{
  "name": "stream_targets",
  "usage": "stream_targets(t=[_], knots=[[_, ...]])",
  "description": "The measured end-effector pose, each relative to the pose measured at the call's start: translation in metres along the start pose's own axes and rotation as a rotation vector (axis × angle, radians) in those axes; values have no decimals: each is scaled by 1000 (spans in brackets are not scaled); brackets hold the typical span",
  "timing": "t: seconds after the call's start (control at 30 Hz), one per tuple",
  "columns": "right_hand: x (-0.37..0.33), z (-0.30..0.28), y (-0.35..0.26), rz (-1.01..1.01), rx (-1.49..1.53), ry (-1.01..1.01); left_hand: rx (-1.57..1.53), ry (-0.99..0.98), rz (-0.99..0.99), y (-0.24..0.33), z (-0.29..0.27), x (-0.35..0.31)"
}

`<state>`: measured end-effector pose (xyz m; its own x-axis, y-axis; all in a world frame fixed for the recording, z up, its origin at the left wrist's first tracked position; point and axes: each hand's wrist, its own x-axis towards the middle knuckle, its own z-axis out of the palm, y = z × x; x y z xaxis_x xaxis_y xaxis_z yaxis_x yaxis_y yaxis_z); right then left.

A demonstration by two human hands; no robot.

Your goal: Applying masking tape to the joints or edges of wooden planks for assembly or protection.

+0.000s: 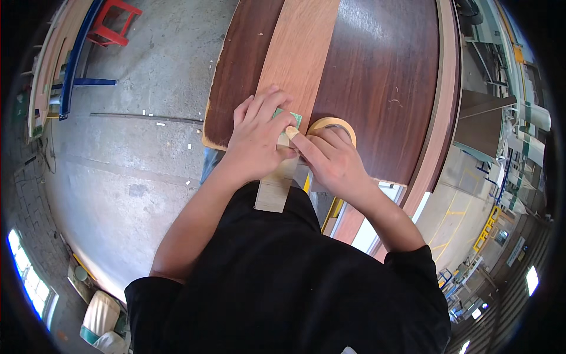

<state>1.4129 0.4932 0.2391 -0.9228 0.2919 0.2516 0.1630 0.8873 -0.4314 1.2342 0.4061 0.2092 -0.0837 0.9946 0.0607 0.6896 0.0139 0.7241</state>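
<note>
A long light reddish-brown wooden strip [300,53] lies lengthwise on a dark brown board [377,82]. Its paler near end [272,197] juts past the board's edge toward my body. My left hand [259,133] curls over the strip from the left, thumb and forefinger closed in near its right side. A small green piece [289,117] shows partly under those fingers. My right hand [336,158] grips a roll of pale yellow masking tape [319,125] beside the strip. At the right thumb's tip is a pale yellowish bit [292,133], touching or nearly touching the left fingers.
Long reddish boards [439,112] run along the right side of the work surface. A red plastic stool [115,23] and a blue metal frame [73,65] stand at the far left. A thin bar [147,117] and white scraps lie on the concrete floor [130,153].
</note>
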Motion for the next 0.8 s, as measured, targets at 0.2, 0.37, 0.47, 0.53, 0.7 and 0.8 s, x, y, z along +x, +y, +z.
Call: stream_targets(t=[0.2,0.37,0.47,0.53,0.7,0.8], knots=[[4,-9,-6,-12,-104,-142,0,-6,3,0,-2,-1],[2,3,8,-108,-55,-85,-3,13,3,-2,2,-3],[1,5,9,-187,-77,-88,-9,58,33,-2,3,-3],[2,5,10,-220,-67,-63,17,51,28,-1,3,-3],[-12,-3,4,-302,-23,-64,-14,30,-22,3,0,-1],[-22,-3,5,-290,-5,33,-54,7,-22,2,-2,-3]])
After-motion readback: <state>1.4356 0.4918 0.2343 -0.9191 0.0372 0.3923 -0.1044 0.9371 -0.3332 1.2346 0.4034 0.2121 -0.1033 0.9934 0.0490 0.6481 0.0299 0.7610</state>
